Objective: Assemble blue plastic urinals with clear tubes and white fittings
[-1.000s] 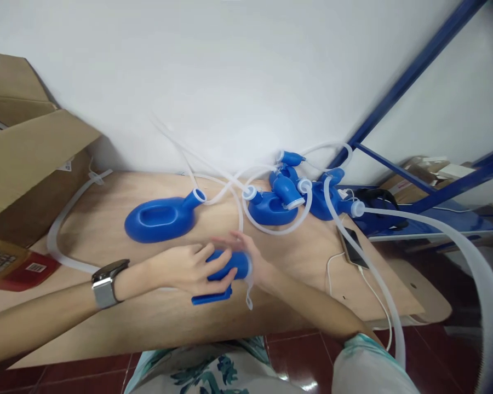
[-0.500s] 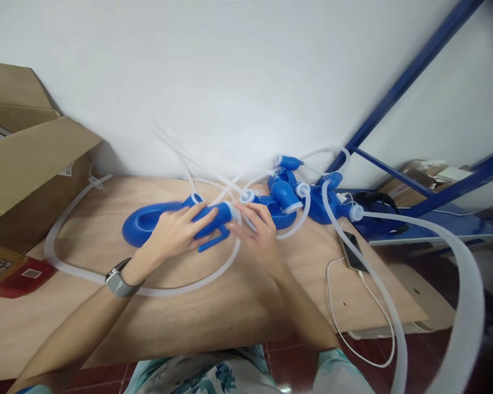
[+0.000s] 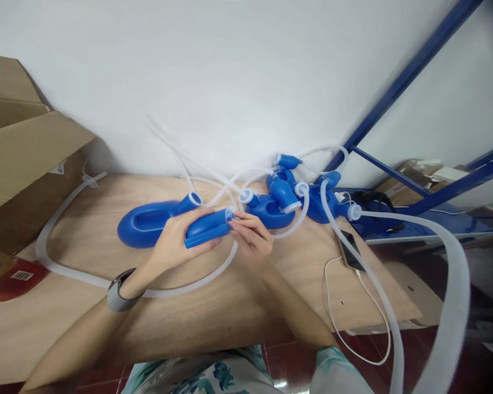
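Observation:
My left hand [image 3: 176, 238] is wrapped round a blue plastic urinal head [image 3: 207, 223], a short tube with a flat side handle. My right hand [image 3: 252, 232] pinches the translucent white ring [image 3: 230, 214] at the head's right end, its fingertips close together. Just behind my left hand lies a blue plastic urinal bottle [image 3: 127, 225] on its side, with its white-rimmed neck pointing up and right. A translucent hose [image 3: 197, 285] curves over the table below my hands; where its right end runs behind my hand is hidden.
More blue bottles [image 3: 273, 214] and heads with hoses are heaped at the right back, against the wall. A phone [image 3: 352, 250] on a white cable lies on the wooden table [image 3: 213, 323]. Left stands an open cardboard box [image 3: 36, 180]; right, a blue metal rack [image 3: 398, 90].
The blue head has turned in my left hand, so its handle now faces me. My right fingers have closed from a spread pose onto its white ring. The view has shifted slightly.

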`<state>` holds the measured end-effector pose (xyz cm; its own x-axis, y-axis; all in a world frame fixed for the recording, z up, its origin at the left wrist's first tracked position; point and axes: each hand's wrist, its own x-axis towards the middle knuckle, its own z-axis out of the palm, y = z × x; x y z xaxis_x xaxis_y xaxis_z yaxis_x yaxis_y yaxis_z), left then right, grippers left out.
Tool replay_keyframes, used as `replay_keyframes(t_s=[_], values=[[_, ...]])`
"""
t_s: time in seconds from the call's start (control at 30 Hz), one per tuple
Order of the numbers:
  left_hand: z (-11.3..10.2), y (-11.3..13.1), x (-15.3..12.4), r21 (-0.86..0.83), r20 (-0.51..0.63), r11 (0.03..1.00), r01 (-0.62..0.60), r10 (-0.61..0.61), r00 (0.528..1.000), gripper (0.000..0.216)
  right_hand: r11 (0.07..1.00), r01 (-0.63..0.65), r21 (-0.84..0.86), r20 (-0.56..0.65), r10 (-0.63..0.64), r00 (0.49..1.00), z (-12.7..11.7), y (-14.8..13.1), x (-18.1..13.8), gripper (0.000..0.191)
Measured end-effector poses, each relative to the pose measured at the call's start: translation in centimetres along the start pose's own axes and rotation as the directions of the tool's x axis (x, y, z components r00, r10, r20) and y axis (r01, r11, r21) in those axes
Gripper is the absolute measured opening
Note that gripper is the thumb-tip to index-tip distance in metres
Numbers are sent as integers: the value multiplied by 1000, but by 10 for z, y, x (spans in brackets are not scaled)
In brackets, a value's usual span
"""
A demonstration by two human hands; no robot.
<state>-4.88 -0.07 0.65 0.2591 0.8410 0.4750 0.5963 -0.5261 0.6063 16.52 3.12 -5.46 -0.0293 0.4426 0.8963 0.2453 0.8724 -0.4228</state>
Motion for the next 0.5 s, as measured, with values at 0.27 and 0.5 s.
replay_keyframes(t_s=[0.27,0.5], values=[[-6,-4,-3,51,10,997,-61,61,998,60,970,-231,80,-68,236,969,1,-16,9,15],[-5,-2,-9,86,-25,992,-89,92,995,56,990,-130,54,19,129,991,-2,-11,11,15]])
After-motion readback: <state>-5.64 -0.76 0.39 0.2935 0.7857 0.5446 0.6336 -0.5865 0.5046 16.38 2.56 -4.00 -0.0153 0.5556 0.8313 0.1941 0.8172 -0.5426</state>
